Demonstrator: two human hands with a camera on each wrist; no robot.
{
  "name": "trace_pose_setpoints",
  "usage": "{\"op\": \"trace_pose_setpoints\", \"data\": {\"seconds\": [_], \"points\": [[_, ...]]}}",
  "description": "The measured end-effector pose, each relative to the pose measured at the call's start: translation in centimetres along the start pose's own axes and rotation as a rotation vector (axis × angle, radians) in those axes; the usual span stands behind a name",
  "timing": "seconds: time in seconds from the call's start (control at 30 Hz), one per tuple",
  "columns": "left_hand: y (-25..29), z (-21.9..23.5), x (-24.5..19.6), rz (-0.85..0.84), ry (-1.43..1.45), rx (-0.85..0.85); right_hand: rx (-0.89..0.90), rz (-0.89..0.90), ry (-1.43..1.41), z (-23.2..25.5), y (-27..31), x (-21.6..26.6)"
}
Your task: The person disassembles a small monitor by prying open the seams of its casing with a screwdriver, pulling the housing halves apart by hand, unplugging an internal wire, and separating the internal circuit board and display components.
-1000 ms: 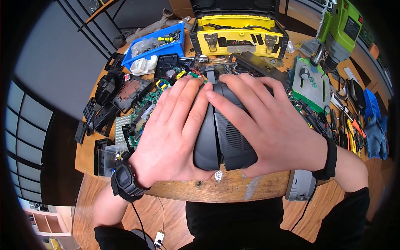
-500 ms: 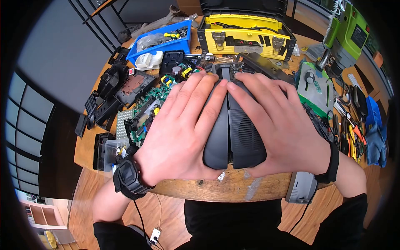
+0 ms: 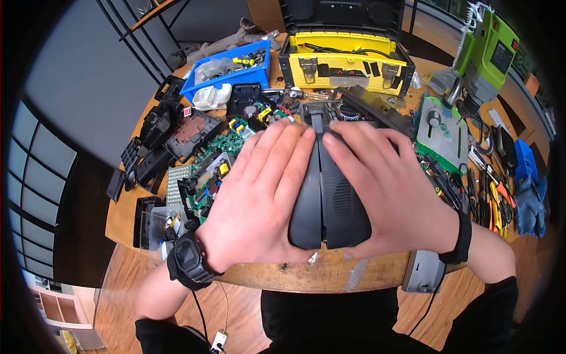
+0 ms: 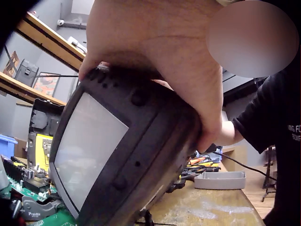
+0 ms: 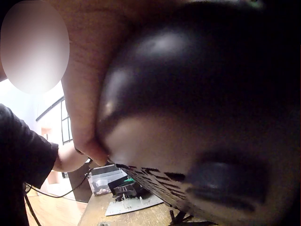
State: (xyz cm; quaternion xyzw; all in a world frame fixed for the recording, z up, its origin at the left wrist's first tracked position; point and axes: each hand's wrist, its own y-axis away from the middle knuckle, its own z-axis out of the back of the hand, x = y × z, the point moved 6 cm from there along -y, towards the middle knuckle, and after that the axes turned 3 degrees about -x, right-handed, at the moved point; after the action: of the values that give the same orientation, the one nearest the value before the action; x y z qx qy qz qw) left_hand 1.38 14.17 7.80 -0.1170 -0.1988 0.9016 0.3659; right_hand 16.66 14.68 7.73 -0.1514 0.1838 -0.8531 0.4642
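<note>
A dark grey plastic housing [image 3: 346, 218] stands between both hands near the table's front edge, a narrow seam running down its top. The left hand [image 3: 256, 197] grips its left side, fingers over the top and thumb at the near end. On the other side the right hand [image 3: 401, 194] holds it the same way. In the left wrist view the housing [image 4: 136, 165] shows a light grey screen-like panel, with the left hand [image 4: 155, 52] over its top. The right wrist view shows the dark, rounded shell [image 5: 188, 94] with slots below, gripped by the right hand [image 5: 84, 94].
Green circuit boards [image 3: 221, 144] and black plastic parts [image 3: 156, 127] lie at the left. Behind are a blue bin [image 3: 259, 75] and an open yellow toolbox [image 3: 348, 53]. A green drill stand [image 3: 489, 59], hand tools [image 3: 495, 206] and a grey tray [image 3: 423, 274] are at the right.
The seam between the housing's halves looks narrower at the near end. Both hands keep their grip, and the housing and hands sit slightly differently in the shifted head view.
</note>
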Motion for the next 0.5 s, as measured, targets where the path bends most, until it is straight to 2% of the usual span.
{"op": "trace_pose_setpoints", "data": {"seconds": [0.27, 0.5], "points": [[1.5, -0.5, -1.7, -0.018, -0.013, -0.048, -0.040, -0.041, 0.027, -0.7, 2.2, 1.4], [2.2, -0.5, -2.0, -0.028, -0.035, -0.066, -0.042, 0.015, 0.046, -0.7, 2.6, 2.0]]}}
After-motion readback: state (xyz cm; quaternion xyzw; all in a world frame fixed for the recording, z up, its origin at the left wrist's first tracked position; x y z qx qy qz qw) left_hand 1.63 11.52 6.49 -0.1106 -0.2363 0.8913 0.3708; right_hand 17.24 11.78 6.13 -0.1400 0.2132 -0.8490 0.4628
